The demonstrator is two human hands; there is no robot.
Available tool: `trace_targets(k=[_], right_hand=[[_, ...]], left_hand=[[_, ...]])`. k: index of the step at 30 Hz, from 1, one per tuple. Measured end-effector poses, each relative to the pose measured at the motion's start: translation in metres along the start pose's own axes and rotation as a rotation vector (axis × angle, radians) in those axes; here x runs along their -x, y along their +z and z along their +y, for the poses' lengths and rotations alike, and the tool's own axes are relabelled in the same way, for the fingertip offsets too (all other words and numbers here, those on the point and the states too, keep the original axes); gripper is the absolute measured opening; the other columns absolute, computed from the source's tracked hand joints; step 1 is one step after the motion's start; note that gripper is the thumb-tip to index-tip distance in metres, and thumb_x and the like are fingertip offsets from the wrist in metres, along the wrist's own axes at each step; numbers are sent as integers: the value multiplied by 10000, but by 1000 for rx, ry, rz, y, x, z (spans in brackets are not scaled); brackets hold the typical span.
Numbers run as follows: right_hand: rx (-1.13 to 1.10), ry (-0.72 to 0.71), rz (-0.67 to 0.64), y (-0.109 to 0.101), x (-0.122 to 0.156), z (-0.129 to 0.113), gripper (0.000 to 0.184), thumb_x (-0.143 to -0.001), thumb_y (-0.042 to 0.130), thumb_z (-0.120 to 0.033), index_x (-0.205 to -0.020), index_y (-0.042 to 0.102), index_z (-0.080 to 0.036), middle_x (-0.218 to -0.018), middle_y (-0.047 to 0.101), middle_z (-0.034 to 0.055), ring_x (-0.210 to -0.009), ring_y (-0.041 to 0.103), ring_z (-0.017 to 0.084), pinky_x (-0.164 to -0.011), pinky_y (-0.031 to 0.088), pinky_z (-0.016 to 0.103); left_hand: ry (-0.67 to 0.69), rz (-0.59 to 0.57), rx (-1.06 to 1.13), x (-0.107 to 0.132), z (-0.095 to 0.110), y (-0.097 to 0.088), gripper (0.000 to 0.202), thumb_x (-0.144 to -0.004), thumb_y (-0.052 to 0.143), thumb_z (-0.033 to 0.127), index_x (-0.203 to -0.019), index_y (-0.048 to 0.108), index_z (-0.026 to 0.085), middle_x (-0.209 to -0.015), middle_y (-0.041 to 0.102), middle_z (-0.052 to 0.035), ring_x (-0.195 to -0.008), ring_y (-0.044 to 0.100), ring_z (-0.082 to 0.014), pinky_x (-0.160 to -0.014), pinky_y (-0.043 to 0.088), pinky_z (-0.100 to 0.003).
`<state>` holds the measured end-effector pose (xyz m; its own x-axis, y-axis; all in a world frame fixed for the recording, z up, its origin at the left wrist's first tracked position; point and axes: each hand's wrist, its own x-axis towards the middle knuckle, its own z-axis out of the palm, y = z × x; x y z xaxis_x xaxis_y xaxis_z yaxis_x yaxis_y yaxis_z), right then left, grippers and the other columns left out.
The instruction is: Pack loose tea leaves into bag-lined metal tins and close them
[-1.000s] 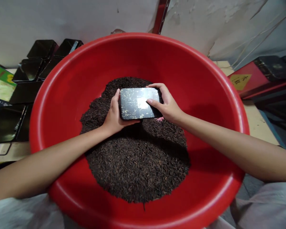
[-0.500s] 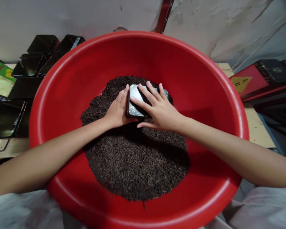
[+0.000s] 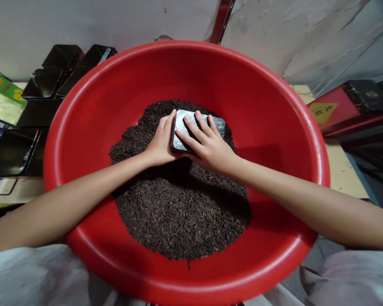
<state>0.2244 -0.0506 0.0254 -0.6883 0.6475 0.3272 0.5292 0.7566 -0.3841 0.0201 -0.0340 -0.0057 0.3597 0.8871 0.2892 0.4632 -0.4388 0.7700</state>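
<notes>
A rectangular tin [image 3: 182,117] with a shiny silver top face and dark sides is held over a heap of dark, dry tea leaves [image 3: 181,221]. The heap lies in a large red basin [image 3: 89,127]. My left hand [image 3: 162,142] is wrapped round the tin's left end, its fingertips at the far corner. Across the silver face lie the spread fingers of my right hand [image 3: 210,144]; its thumb is tucked at the near side, mostly out of sight. The tin's underside is hidden, so what it holds cannot be seen.
Left of the basin, several open black tins [image 3: 12,151] stand on a wooden tabletop [image 3: 22,191] beside a green printed box [image 3: 6,89]. At the right, a red box [image 3: 335,104] with a yellow label has black tins [image 3: 367,95] near it. A wall rises behind.
The tin and both hands have risen very slightly. My right thumb has moved in from below to the tin's near side, and the right fingers have drawn a little closer together.
</notes>
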Motion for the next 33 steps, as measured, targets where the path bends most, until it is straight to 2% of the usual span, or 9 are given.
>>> trace_targets(k=[3,6,9,11,14,20,23,26,33], right_hand=[[-239,137,279,3,1,5,489,-888,439,-514,-1310,493,-272,-1410,497,91,-1414,321,330,-1161,159,618],[-543,630,641,13,-1,13,583,-842,458,-589,-1321,413,-260,-1376,474,122,-1355,390,312,-1103,303,588],[-889,964,564,20,-3,14,692,-744,538,-673,-1253,429,-217,-1275,536,151,-1211,528,307,-967,468,520],[-1009,964,464,19,-4,10,664,-709,560,-708,-1136,493,-204,-1181,603,131,-1122,589,281,-917,510,465],[-976,931,487,14,-4,0,618,-633,648,-698,-993,536,-208,-1102,650,99,-1058,616,261,-922,510,440],[-901,955,494,11,-12,7,598,-620,685,-661,-974,550,-198,-1077,656,106,-1043,620,268,-909,509,444],[-967,941,456,10,-15,22,626,-646,654,-686,-1015,565,-187,-1114,655,111,-1058,618,269,-922,506,445],[-1062,890,373,8,-16,31,655,-717,538,-751,-1086,555,-210,-1126,646,101,-1043,619,252,-923,504,445],[-964,830,387,12,-11,11,629,-651,549,-818,-891,497,-238,-878,587,33,-926,587,230,-856,503,416]], left_hand=[[-67,-127,125,-4,-1,-14,1218,-432,883,564,-1442,296,222,-1464,282,-167,-1416,235,-426,-1173,236,-574],[-197,-145,305,-2,4,-17,993,-624,747,662,-1418,327,237,-1447,351,-159,-1401,283,-403,-1152,271,-579],[-270,-15,380,5,13,-3,897,-716,687,629,-1424,272,267,-1481,343,-135,-1401,299,-366,-1176,220,-569],[-286,42,410,12,18,7,906,-724,684,606,-1431,236,260,-1518,305,-135,-1414,285,-359,-1186,195,-565],[-282,42,445,19,24,13,896,-760,644,600,-1446,211,220,-1547,270,-154,-1431,268,-355,-1191,201,-552],[-233,-5,422,12,21,5,851,-802,599,638,-1462,223,254,-1592,203,-106,-1474,182,-302,-1215,172,-492],[-263,-32,457,-2,22,0,885,-728,668,667,-1416,308,242,-1527,341,-126,-1426,290,-355,-1161,271,-555],[-445,3,543,-10,27,-6,813,-712,647,716,-1312,428,213,-1292,572,-152,-1223,530,-393,-982,463,-595],[-521,257,563,3,37,6,618,-790,462,790,-985,594,219,-919,665,-74,-1007,621,-283,-934,504,-438]])
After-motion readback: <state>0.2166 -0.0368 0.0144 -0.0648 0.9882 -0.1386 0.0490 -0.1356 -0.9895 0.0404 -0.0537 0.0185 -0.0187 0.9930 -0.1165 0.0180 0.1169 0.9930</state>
